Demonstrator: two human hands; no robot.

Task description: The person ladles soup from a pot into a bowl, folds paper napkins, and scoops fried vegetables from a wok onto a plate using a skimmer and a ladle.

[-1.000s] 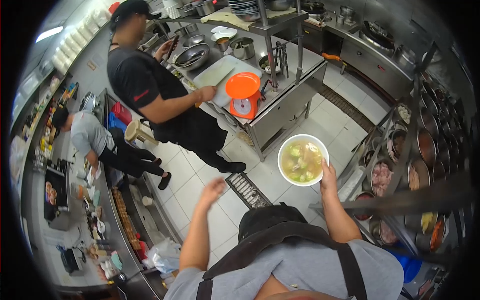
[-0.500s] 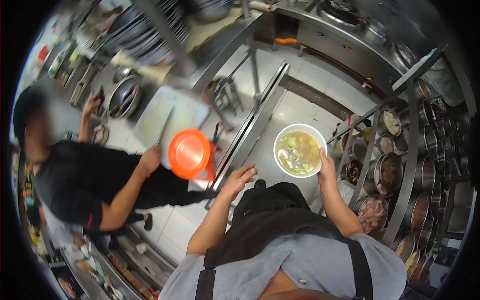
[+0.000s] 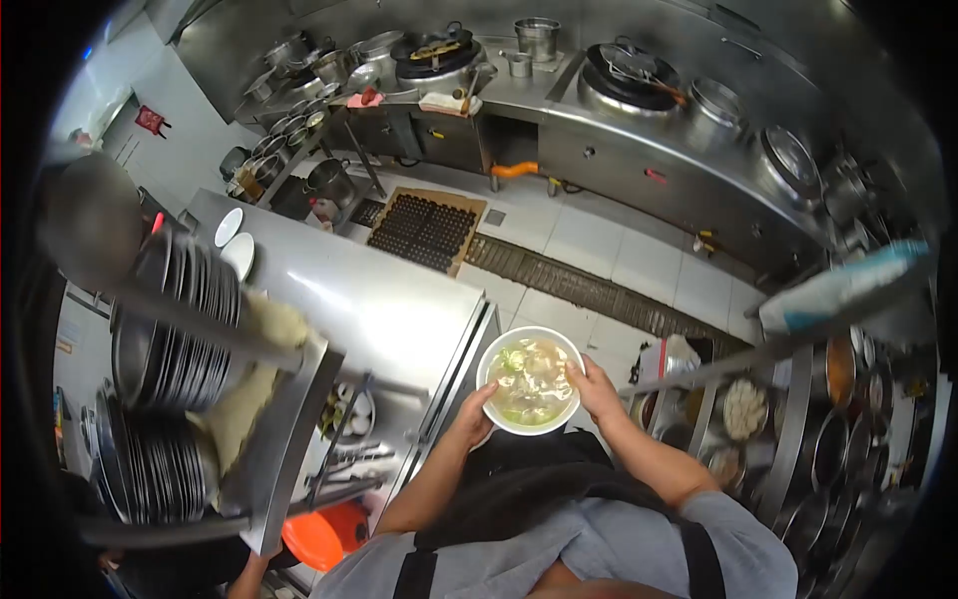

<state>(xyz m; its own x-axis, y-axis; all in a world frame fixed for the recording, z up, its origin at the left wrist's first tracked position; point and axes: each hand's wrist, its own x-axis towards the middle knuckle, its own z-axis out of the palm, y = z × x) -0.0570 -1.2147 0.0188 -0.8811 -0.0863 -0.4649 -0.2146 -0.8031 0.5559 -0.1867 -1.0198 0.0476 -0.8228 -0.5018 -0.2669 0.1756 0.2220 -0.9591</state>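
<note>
the left hand [image 3: 474, 415] pinches the white bowl [image 3: 529, 430] at 8 o'clock, and the right hand [image 3: 601, 395] pinches it at 3 o'clock (there's soup [image 3: 534, 384] with green bits inside). a shiny bench [image 3: 399, 290] sits at 10 o'clock from the bowl.

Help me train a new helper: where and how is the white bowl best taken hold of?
Probably by opposite sides of the white bowl, just below its rim, the left hand from the left and the right hand from the right. It is round and open-topped with soup inside, so a two-sided grip should help keep it level.
</note>
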